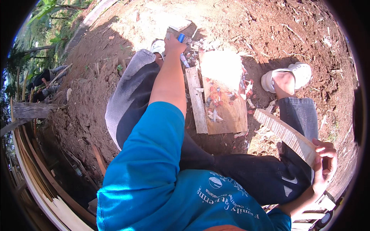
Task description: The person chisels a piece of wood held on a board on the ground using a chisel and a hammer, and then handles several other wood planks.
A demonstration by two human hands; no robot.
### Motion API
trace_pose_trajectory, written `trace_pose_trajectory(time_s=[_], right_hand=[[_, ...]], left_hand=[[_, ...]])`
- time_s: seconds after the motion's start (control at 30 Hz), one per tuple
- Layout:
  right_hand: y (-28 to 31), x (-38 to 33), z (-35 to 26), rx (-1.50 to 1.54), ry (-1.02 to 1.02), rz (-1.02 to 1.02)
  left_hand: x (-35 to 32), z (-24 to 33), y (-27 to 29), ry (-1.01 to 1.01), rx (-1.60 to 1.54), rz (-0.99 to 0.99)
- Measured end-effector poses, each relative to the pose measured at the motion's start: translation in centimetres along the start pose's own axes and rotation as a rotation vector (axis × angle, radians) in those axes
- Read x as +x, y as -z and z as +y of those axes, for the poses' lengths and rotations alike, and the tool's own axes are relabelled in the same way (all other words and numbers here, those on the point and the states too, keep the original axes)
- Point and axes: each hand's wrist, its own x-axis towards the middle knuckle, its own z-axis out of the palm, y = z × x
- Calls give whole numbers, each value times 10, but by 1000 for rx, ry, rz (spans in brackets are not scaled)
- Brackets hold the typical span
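Note:
My left hand reaches far forward beside my left foot, fingers closed around a blue-handled tool. A pale, narrow part of it shows below the hand, pointing at the ground; its exact kind I cannot make out. Close past that hand lies a pale wood block. At the right, my right hand grips the near end of a short wooden board with a rough, ridged face. The board slants up and to the left over my right leg.
Between my feet a flat wooden panel lies on the soil, strewn with reddish and pale chips. A narrow plank runs along its left edge. Long timber strips are stacked at lower left. Another person is partly visible at far left.

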Motion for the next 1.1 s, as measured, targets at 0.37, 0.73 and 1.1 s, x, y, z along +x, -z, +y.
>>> trace_pose_trajectory(time_s=[0.37, 0.73, 1.1], right_hand=[[-52, 85, 33, 14, -48, -108], [-67, 88, 64, -126, -119, -175], [-91, 102, 53, -194, -194, -368]], left_hand=[[-58, 93, 33, -351, -496, 193], [-322, 253, 54, -820, -946, -1261], [-290, 232, 8, -940, -938, -988]])
